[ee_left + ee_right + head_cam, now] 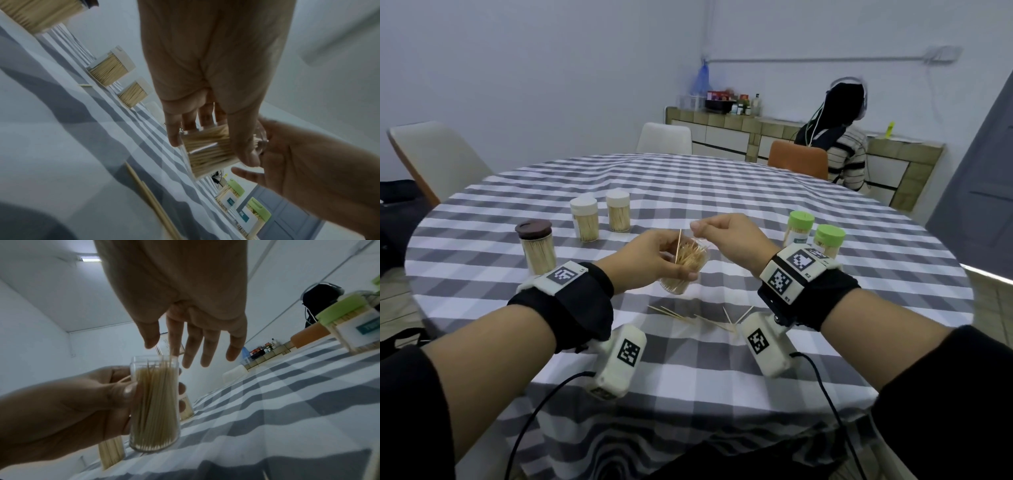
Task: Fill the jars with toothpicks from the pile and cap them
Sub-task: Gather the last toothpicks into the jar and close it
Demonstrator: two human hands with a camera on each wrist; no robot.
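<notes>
**Topping up the open jar: feed straight, keep it steady**

The open jar (680, 270) is held off the table (756, 192), clamped in the left hand (654, 255), with its fingers and thumb curled round the clear wall. It looks nearly full; several toothpicks stand proud of the mouth and are splayed. The right hand (726, 233) hovers just above the mouth. In the head view its thumb and forefinger are drawn together as in a pinch; in the right wrist view the other fingers (207, 347) hang straight. Whether a pick is actually held cannot be told.

Advice for the step:
- Jar to be kept upright, or tilted slightly so the contents pack to one side.
- Picks to be fed point-down, parallel to those already in; crossed ones will jam.
- The proud picks should be pressed flush before capping, else the cap will not seat.
- Loose toothpicks (688, 317) lie on the table near the person; these remain to be gathered.

The five capped jars (brown-lidded jar (536, 248), white-capped pair (601, 217), green-capped pair (813, 233)) appear done. No cap for the open jar is visible.
</notes>
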